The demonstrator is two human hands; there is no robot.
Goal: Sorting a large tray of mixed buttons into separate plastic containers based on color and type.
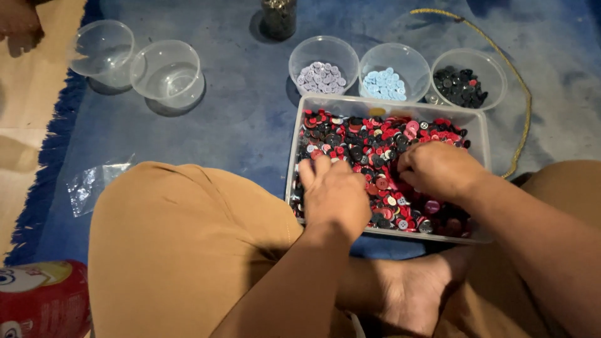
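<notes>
A clear rectangular plastic box (pixel 394 107) on the blue mat holds a heap of red, pink and black buttons (pixel 369 141). My left hand (pixel 333 195) rests palm down in the near left part of the heap, fingers bent into the buttons. My right hand (pixel 438 169) is curled over the middle right of the heap, fingertips down among the buttons. Whether either hand pinches a button is hidden. Behind the box stand three clear bowls: one with lilac buttons (pixel 321 76), one with light blue buttons (pixel 384 84), one with black buttons (pixel 462 86).
Two empty clear bowls (pixel 166 74) sit at the back left on the blue mat (pixel 238 119). A dark jar (pixel 278 17) stands at the back. A yellow cord (pixel 517 81) curves on the right. A clear bag (pixel 94 183) and a red can (pixel 44 300) lie left. My knees flank the box.
</notes>
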